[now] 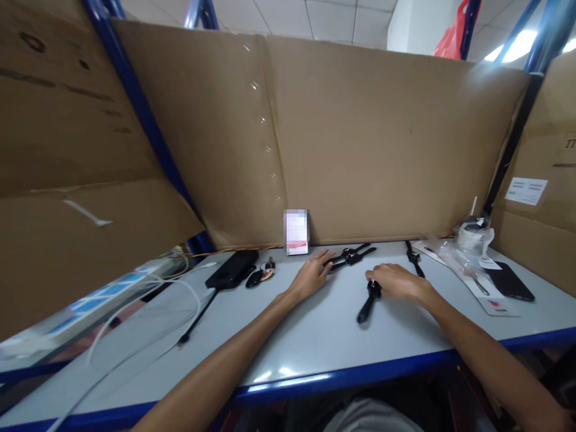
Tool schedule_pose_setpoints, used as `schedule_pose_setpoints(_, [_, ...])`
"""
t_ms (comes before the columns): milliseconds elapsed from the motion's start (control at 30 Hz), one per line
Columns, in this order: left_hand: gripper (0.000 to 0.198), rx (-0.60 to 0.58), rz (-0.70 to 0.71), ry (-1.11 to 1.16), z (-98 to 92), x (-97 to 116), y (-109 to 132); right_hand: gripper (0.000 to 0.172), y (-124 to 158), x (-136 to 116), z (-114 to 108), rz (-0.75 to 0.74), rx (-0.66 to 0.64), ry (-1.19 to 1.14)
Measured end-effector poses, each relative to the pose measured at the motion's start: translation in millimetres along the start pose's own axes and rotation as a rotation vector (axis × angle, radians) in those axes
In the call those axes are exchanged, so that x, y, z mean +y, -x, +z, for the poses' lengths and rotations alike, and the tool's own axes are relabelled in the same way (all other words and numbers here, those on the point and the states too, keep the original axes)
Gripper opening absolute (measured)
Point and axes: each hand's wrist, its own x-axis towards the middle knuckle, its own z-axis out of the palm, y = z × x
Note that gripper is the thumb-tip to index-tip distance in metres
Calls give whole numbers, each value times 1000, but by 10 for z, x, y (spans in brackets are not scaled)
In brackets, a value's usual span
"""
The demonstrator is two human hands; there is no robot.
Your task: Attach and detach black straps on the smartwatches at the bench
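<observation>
My right hand grips one end of a black spokeshave, whose other handle points down toward the table's front. Beyond it, two more black spokeshaves lie close together, partly overlapping. My left hand rests at their left end, fingers stretched out and apart, the fingertips at or just touching a handle. Whether they press on it I cannot tell. Another spokeshave lies to the right of my right hand.
A phone with a lit screen leans on the cardboard wall. Left are keys, a black power bank and white cables. Right are blister packaging, a dark phone and a plastic-wrapped cup. Blue edging runs along the front.
</observation>
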Motion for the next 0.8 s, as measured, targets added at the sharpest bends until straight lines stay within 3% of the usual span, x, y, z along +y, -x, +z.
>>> schedule_pose_setpoints(267, [50, -25, -2, -37, 52, -42, 3, 26, -135, 101, 77, 99, 32, -65])
schedule_pose_setpoints(433, [51, -41, 4, -37, 52, -52, -2, 33, -255, 112, 174, 210, 129, -99])
schedule_pose_setpoints(800, [50, -8, 1, -30, 63, -62, -3, 35, -472, 251, 323, 264, 219, -125])
